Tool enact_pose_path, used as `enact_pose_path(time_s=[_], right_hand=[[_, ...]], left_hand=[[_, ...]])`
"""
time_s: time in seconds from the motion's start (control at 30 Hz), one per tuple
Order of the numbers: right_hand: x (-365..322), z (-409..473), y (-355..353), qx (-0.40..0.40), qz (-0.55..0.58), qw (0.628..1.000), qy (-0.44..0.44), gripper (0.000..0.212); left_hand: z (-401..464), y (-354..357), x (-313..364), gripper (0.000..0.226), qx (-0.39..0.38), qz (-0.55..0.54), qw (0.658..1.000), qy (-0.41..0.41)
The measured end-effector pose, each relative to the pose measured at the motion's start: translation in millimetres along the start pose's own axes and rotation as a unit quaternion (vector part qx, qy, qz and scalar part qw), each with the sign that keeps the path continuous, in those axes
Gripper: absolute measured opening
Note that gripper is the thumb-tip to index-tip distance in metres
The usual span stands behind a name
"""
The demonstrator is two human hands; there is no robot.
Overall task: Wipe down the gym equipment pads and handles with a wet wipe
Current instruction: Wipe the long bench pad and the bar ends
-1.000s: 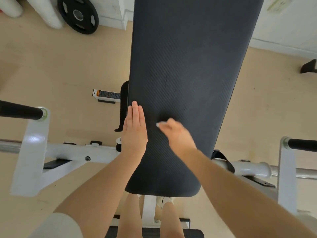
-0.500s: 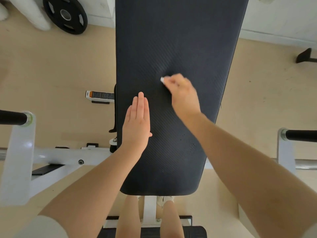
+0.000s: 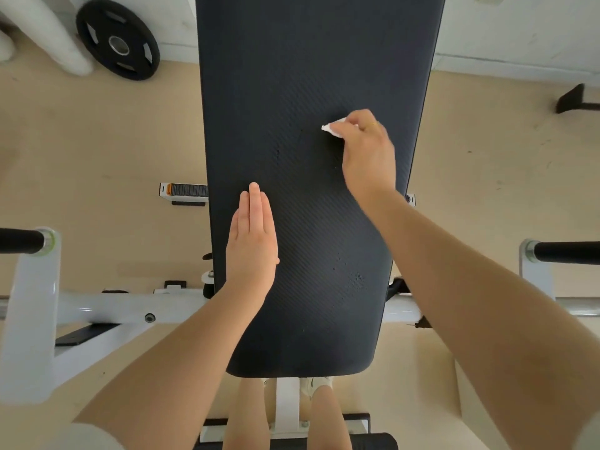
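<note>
Since a moment ago the right hand (image 3: pixel 368 154) has slid further up the bench pad (image 3: pixel 311 76), fingers pinched around a small white wet wipe (image 3: pixel 331 129) pressed to the pad's upper middle. Lower and nearer the pad's left edge, the left hand (image 3: pixel 251 241) lies flat, fingers straight and together, holding nothing. Damp specks show on the dark ribbed pad near its lower right. A label (image 3: pixel 183 190) with black stripes and an orange mark sits just left of the pad; its writing is too small to read. White steel frame (image 3: pixel 97 308) runs out to either side of the pad, ending in black handles (image 3: pixel 21 241). Beyond, a black weight plate (image 3: pixel 118 43) leans at the white wall, on a tan floor (image 3: pixel 97 131).
</note>
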State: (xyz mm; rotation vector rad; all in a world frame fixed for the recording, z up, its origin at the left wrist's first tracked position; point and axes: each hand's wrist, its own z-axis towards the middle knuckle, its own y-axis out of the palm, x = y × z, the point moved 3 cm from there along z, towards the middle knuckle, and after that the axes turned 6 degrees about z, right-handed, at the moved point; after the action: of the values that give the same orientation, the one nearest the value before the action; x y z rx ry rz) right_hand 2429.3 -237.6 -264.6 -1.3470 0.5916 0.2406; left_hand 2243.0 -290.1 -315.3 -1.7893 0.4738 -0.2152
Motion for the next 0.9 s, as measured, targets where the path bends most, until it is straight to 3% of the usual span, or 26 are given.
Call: enact_pose_path(time_s=[0.13, 0.3, 0.37, 0.5, 0.6, 0.73, 0.8, 0.9], right_hand=[[4, -44, 24, -0.047, -0.023, 0.996, -0.077, 0.037], [12, -124, 39, -0.256, -0.027, 0.964, -0.062, 0.051], [10, -118, 32, -0.222, -0.003, 0.972, -0.073, 0.043], [10, -52, -7, -0.022, 0.104, 0.994, 0.015, 0.008], [21, -4, -20, 0.030, 0.055, 0.998, 0.033, 0.011], [25, -24, 6, -0.015, -0.026, 0.998, -0.055, 0.039], [27, -58, 17, -0.039, -0.003, 0.997, -0.071, 0.043], [32, -117, 30, -0.205, -0.024, 0.975, -0.079, 0.050]], left_hand=[[1, 3, 0, 0.122, 0.003, 0.015, 1.000, -0.010], [-2, -4, 2, 0.110, -0.029, -0.002, 1.000, 0.000], [-4, -9, 2, 0.110, -0.026, -0.017, 1.000, -0.004], [-6, -16, 16, 0.118, 0.012, 0.003, 0.999, 0.049], [-3, -6, 31, 0.113, 0.018, 0.029, 0.994, 0.108], [0, 0, 34, 0.110, 0.016, 0.045, 0.994, 0.099], [-1, 0, 35, 0.111, 0.006, 0.047, 0.994, 0.099], [-3, -4, 37, 0.112, -0.006, 0.058, 0.994, 0.088]])
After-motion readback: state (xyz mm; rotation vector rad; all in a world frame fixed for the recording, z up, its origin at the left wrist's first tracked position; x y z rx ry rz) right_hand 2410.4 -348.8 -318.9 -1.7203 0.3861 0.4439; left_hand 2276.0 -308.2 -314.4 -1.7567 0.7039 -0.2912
